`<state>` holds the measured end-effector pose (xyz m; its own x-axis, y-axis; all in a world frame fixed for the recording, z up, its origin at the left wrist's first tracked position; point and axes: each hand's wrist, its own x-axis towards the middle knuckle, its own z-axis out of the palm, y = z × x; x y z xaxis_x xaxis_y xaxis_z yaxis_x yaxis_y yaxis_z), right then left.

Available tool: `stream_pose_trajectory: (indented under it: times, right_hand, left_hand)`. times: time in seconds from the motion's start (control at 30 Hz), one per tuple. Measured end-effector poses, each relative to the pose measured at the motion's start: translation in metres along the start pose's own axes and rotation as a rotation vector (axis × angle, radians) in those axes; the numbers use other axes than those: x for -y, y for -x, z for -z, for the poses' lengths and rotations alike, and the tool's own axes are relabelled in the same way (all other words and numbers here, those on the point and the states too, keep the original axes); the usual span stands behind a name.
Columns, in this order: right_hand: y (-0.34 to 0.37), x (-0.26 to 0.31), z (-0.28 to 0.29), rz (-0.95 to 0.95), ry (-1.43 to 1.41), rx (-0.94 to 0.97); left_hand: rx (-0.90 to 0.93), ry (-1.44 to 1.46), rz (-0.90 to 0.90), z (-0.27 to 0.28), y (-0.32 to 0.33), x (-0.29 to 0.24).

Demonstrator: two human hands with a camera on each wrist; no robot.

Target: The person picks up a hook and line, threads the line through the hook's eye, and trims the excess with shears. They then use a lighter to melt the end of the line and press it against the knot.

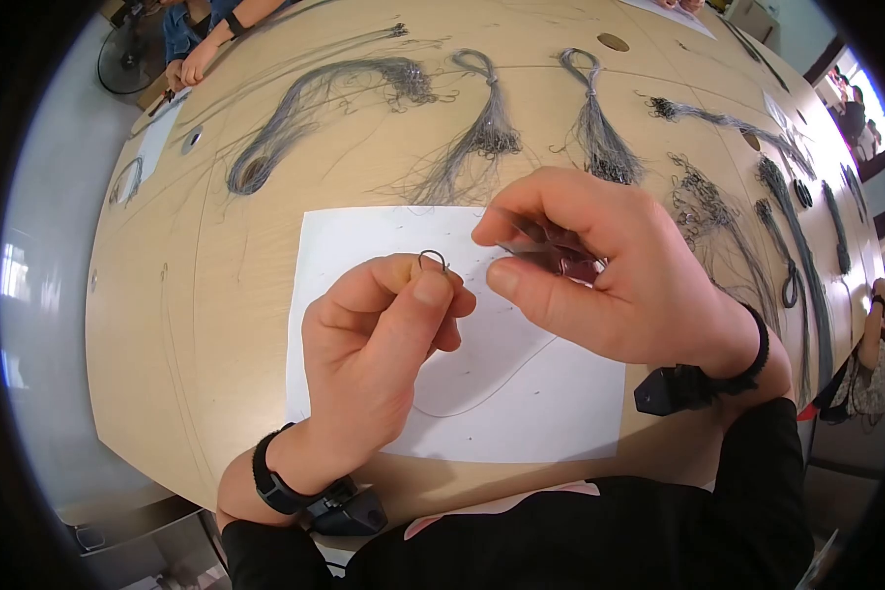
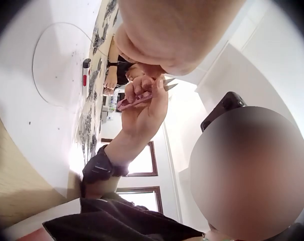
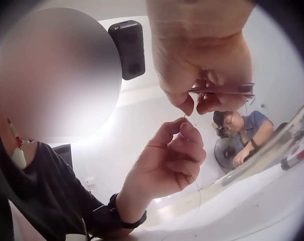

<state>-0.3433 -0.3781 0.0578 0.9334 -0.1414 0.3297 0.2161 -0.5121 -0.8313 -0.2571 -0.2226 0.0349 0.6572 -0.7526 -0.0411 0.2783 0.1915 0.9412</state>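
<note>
Over white sheet (image 1: pixel 551 418): left hand (image 1: pixel 379 339), fingers pinching small hook (image 1: pixel 433 252), presumably to steady it; right hand (image 1: pixel 600 265), fingers curled round snips (image 2: pixel 137 101), blades out, likely for ready use; thin line (image 1: pixel 452 415) curves across sheet

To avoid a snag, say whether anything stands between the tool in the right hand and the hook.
Nothing visible: in the head view, a bare gap separates the tool from the hook pinched in the left hand.

l. hand (image 1: pixel 374 334): 1 hook (image 1: pixel 433 252); r. hand (image 1: pixel 627 261): 1 pr. snips (image 3: pixel 229 89); bkgd.: 1 fan (image 1: pixel 126 59)
</note>
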Motion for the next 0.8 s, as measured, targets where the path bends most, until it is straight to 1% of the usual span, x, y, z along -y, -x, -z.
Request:
stream_pose_trajectory:
  times: [0.07, 0.13, 0.4, 0.47, 0.6, 0.7, 0.77, 0.8]
  right_hand:
    - [0.0015, -0.0010, -0.0027, -0.026, -0.084, -0.029]
    - [0.0017, -0.0007, -0.0024, -0.030, -0.084, -0.014]
    - [0.0031, -0.0033, -0.0097, -0.036, -0.128, 0.023]
    - [0.0024, -0.0068, -0.0103, 0.062, -0.099, 0.021]
    - [0.0023, -0.0051, -0.0076, 0.093, -0.005, 0.054]
    - [0.0021, -0.0073, -0.0081, 0.082, -0.074, 0.001]
    - [0.0013, -0.0031, -0.0052, -0.031, -0.101, -0.046]
    - [0.0007, -0.0007, -0.0037, -0.027, -0.101, -0.045]
  left_hand:
    - [-0.008, -0.003, 0.007, 0.0003, -0.0001, -0.0003]
    - [0.035, 0.002, -0.007, 0.0013, -0.0005, 0.0007]
    - [0.077, 0.026, 0.015, 0.0019, 0.0001, 0.0070]
    - [0.076, 0.030, 0.018, 0.0011, 0.0004, 0.0069]
    - [0.060, 0.021, 0.019, -0.0012, 0.0018, 0.0066]
    - [0.059, 0.026, 0.000, 0.0019, 0.0004, 0.0052]
    - [0.072, 0.024, -0.010, 0.0033, -0.0005, 0.0028]
    - [0.056, 0.032, -0.019, 0.0028, -0.0003, 0.0015]
